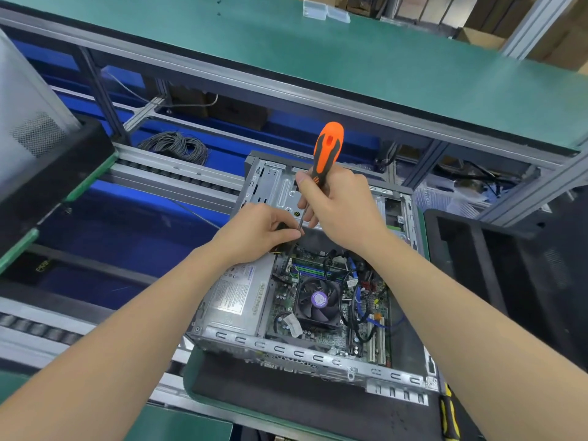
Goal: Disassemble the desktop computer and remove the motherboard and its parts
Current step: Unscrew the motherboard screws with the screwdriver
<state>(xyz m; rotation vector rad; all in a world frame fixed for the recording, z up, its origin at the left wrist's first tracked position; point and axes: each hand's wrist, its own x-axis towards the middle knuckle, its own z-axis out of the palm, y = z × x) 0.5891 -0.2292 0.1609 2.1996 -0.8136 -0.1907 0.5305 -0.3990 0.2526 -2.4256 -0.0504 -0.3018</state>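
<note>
An open desktop case lies on a black mat. Inside it are the green motherboard, a CPU fan with a purple label, and a silver power supply on the left. My right hand grips an orange and black screwdriver, with the shaft pointing down into the case near the drive bay. My left hand pinches the shaft close to its tip. The tip itself is hidden behind my fingers.
A green shelf spans the back, with clear plastic boxes on it. A coil of grey cable lies behind the roller conveyor. A black panel stands to the right of the case, and a yellow-black tool lies at the mat's right edge.
</note>
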